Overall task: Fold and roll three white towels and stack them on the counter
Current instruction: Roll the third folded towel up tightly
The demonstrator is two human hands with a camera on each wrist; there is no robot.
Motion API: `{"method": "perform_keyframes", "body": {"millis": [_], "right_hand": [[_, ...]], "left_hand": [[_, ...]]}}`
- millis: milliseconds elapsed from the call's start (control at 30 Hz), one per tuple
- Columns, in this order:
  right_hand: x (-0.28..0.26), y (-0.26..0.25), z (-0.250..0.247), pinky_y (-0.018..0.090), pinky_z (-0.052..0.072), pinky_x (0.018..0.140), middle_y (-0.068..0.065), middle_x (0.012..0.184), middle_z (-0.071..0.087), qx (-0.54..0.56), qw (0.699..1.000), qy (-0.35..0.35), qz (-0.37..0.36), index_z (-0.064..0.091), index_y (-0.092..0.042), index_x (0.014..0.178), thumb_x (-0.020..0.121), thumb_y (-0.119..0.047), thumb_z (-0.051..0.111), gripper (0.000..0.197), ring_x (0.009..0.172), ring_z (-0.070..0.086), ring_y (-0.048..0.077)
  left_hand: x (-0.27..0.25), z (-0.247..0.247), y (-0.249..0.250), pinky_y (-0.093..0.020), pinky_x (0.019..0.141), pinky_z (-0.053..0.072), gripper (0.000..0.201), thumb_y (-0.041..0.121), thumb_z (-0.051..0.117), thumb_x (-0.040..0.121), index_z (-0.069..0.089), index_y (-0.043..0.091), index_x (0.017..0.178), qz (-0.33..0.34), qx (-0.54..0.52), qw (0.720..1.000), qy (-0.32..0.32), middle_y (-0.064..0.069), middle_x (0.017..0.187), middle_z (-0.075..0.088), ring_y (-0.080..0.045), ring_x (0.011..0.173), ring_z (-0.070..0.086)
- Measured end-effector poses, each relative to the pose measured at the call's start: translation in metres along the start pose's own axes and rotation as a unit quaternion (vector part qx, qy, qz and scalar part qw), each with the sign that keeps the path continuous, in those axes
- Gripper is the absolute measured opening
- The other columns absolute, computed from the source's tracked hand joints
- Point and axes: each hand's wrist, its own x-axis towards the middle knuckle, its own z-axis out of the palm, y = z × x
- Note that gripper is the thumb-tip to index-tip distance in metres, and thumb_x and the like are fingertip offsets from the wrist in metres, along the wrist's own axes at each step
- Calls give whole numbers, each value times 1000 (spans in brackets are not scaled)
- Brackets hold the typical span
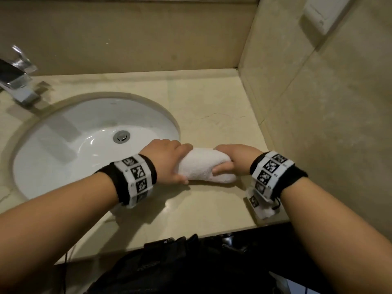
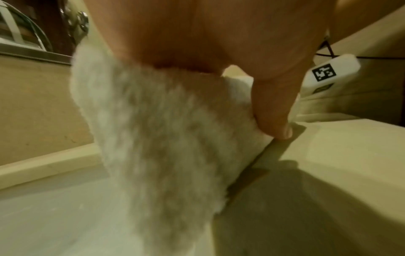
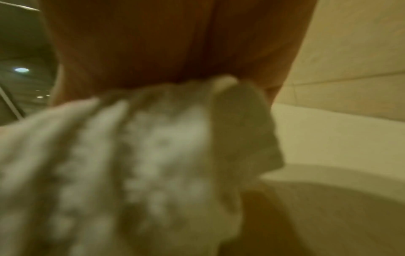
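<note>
One rolled white towel (image 1: 206, 166) lies on the beige counter (image 1: 212, 115) just right of the sink. My left hand (image 1: 169, 160) grips its left end, fingers curled over the top and thumb at the near side. My right hand (image 1: 231, 159) grips its right end the same way. In the left wrist view the towel (image 2: 164, 147) fills the middle, with my thumb (image 2: 271, 110) pressed against its side. In the right wrist view the towel (image 3: 142, 164) is blurred and close under my palm. No other towel shows.
An oval white sink (image 1: 89, 141) with a metal drain (image 1: 121, 136) sits at left, and a chrome faucet (image 1: 18, 77) stands behind it. Beige walls close the back and right. A white tagged device (image 1: 261, 206) lies at the counter's front right edge. A dark bag (image 1: 180, 268) is below.
</note>
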Motion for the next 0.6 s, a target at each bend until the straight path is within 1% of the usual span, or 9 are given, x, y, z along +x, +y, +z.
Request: {"method": "perform_keyframes", "body": {"millis": [67, 133, 200, 267, 300, 367, 433, 533, 600], "right_hand": [[-2, 3, -2, 29, 40, 80, 0, 103, 61, 70, 996, -59, 22, 53, -24, 110, 79, -55, 58, 44, 99, 58, 22], [-5, 4, 1, 29, 39, 77, -4, 97, 60, 97, 993, -57, 39, 54, -28, 104, 81, -58, 52, 38, 93, 57, 18], [-8, 8, 6, 30, 38, 79, -1, 107, 60, 98, 994, 21, 43, 53, -28, 112, 86, -57, 44, 40, 94, 53, 17], [-15, 13, 12, 33, 39, 89, 5, 128, 50, 92, 985, 136, 46, 43, -28, 129, 86, -57, 40, 52, 107, 50, 20], [-19, 15, 16, 36, 39, 94, 6, 134, 44, 55, 982, 176, 37, 36, -29, 134, 82, -63, 41, 63, 114, 47, 23], [-25, 15, 27, 41, 37, 100, 8, 141, 34, -81, 981, 178, 8, 25, -30, 139, 67, -74, 47, 87, 121, 42, 27], [-24, 12, 36, 40, 39, 101, 8, 142, 32, -120, 980, 160, 3, 23, -29, 141, 65, -66, 61, 92, 122, 41, 28], [-13, 16, 26, 36, 41, 94, 10, 130, 47, 39, 986, 162, 22, 36, -24, 135, 75, -43, 68, 71, 115, 48, 29], [-7, 21, 13, 32, 40, 88, 10, 126, 54, 117, 985, 123, 41, 41, -22, 131, 82, -41, 62, 57, 109, 53, 27]], "left_hand": [[-10, 9, 4, -37, 95, 40, 97, 72, 57, 63, 13, 27, 138, 15, 76, 997, 29, -3, 126, 49, -25, 109, 50], [-12, 12, 3, -36, 92, 41, 92, 69, 55, 66, 15, 29, 137, 24, 80, 996, 32, -3, 120, 53, -24, 105, 53], [-3, 5, -2, -33, 82, 43, 78, 66, 54, 66, 26, 34, 130, 35, 19, 999, 22, 0, 108, 60, -23, 95, 58], [8, -4, -12, -30, 76, 44, 72, 64, 58, 60, 32, 39, 123, 27, -71, 996, -42, 5, 104, 63, -21, 91, 60], [11, -6, -18, -30, 78, 44, 74, 63, 60, 59, 33, 40, 123, 14, -108, 990, -85, 8, 106, 63, -20, 94, 60], [13, -9, -25, -32, 85, 44, 77, 66, 64, 58, 33, 43, 124, -16, -159, 978, -135, 11, 113, 60, -18, 101, 58], [10, -9, -25, -37, 91, 45, 81, 75, 58, 57, 33, 43, 126, -15, -147, 984, -103, 9, 118, 58, -19, 105, 57], [-2, 0, -22, -38, 95, 39, 97, 84, 45, 58, 26, 31, 137, 13, 5, 1000, 24, 0, 129, 49, -23, 112, 52], [-13, 8, -26, -37, 97, 36, 105, 79, 52, 58, 15, 27, 142, 7, 62, 997, 34, -2, 133, 44, -24, 115, 47]]}}
